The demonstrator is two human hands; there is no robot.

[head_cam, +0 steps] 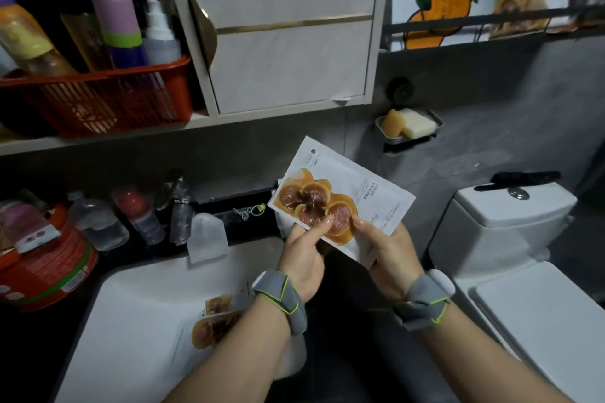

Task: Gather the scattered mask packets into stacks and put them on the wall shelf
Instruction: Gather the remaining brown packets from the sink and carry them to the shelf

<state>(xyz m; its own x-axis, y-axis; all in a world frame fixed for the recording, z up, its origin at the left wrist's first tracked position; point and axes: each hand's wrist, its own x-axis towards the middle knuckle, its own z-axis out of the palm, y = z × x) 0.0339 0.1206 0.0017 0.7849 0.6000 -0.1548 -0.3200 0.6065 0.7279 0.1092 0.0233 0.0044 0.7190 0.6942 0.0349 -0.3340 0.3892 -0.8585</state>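
A stack of white mask packets (347, 186) with an orange-brown print is held up over the right edge of the sink. My left hand (302, 255) grips its lower left edge with the thumb on the print. My right hand (389, 255) grips the lower right edge the same way. Two more mask packets (214, 321) lie in the white sink (137, 304), partly hidden by my left forearm. The wire wall shelf (491, 21) at the upper right holds packets with an orange print (438, 0) and one with the brown print (520, 6).
A red basket (108, 98) of bottles sits on the cabinet ledge at upper left. Bottles and a red tin (45, 268) crowd the counter left of the sink. A soap dish (407, 126) hangs on the wall. A white toilet (510, 239) stands at the right.
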